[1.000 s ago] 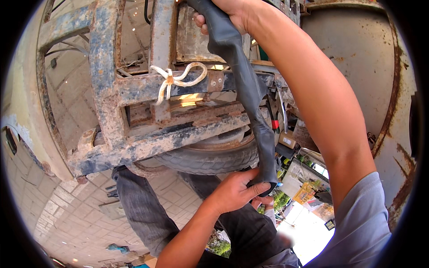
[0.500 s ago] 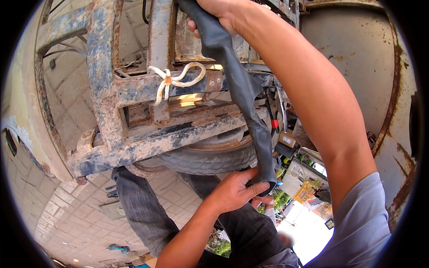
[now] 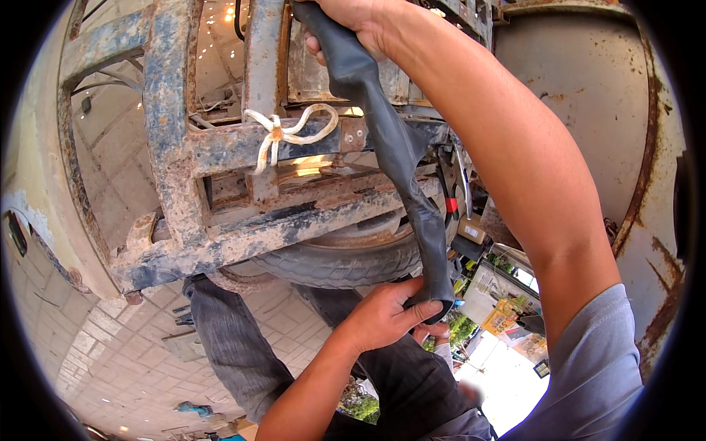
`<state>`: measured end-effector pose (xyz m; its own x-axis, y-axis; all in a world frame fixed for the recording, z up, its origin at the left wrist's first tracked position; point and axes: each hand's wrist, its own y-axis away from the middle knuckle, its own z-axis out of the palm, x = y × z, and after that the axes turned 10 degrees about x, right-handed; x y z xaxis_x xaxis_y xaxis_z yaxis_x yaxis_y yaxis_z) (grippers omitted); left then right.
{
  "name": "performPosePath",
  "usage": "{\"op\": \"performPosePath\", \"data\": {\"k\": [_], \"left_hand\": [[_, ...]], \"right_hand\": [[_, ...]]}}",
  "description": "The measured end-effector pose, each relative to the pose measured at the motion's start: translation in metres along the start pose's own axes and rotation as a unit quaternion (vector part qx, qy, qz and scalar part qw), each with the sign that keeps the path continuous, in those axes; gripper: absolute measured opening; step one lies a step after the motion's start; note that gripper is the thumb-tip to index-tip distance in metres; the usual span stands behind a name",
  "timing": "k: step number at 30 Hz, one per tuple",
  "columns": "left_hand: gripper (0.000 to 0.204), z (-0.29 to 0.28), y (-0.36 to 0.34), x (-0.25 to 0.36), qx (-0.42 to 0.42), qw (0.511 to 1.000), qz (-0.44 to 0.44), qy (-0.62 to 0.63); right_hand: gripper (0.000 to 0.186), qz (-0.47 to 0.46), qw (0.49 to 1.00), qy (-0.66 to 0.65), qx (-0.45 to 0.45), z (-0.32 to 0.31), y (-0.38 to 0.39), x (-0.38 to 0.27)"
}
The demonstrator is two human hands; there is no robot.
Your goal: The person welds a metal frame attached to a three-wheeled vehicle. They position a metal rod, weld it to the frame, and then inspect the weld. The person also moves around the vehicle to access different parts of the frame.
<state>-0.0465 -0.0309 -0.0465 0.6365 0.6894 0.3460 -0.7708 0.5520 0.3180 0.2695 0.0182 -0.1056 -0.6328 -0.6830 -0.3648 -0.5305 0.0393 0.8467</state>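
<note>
One length of dark rubber tube (image 3: pixel 397 151), creased and partly flattened, held on a slant in front of a rusted metal frame (image 3: pixel 168 128). Upper part of tube: clasped by the right hand (image 3: pixel 365 22), grip closed around it, the hand partly cut off by the upper edge of the view. Lower end of tube: pinched by the left hand (image 3: pixel 384 316), grip closed with the thumb laid at the open mouth, beside the tyre

Tyre (image 3: pixel 346 266): one, treaded, worn grey, seen beneath the lowest bar of the frame. Cord (image 3: pixel 278 134): one, whitish, rust-stained, tied in a looped knot around a crossbar, left of the tube. Panel (image 3: pixel 581 88): one, grey, rust-edged, placed at far right, beyond the right forearm. Trouser legs (image 3: pixel 239 345): dark, seen below the frame. Floor (image 3: pixel 140 345): laid with pale paving, at lower left
</note>
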Motion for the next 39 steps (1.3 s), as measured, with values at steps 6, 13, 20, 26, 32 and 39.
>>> {"op": "performPosePath", "data": {"k": [6,13,20,26,32,39], "left_hand": [[0.032,0.001,0.000,-0.004,-0.005,1.000,-0.011,-0.008],[0.030,0.002,-0.001,-0.006,-0.007,1.000,0.020,-0.002],[0.030,-0.001,-0.001,0.000,-0.004,1.000,0.003,-0.028],[0.031,-0.001,0.000,-0.001,-0.002,1.000,0.001,-0.010],[0.030,-0.001,-0.001,-0.002,-0.001,0.999,0.001,-0.037],[0.034,-0.003,-0.001,0.002,0.005,0.998,-0.025,-0.052]], "right_hand": [[0.030,-0.030,0.998,-0.055,0.006,-0.013,0.013,-0.002],[0.034,-0.008,1.000,-0.015,0.005,-0.007,0.010,-0.002],[0.037,-0.005,1.000,0.006,-0.004,-0.002,0.002,0.001],[0.037,0.009,1.000,0.009,-0.012,0.001,0.001,0.001],[0.035,0.001,1.000,-0.001,0.011,0.004,0.000,0.002],[0.035,0.001,1.000,-0.010,0.013,0.001,0.001,0.004]]}}
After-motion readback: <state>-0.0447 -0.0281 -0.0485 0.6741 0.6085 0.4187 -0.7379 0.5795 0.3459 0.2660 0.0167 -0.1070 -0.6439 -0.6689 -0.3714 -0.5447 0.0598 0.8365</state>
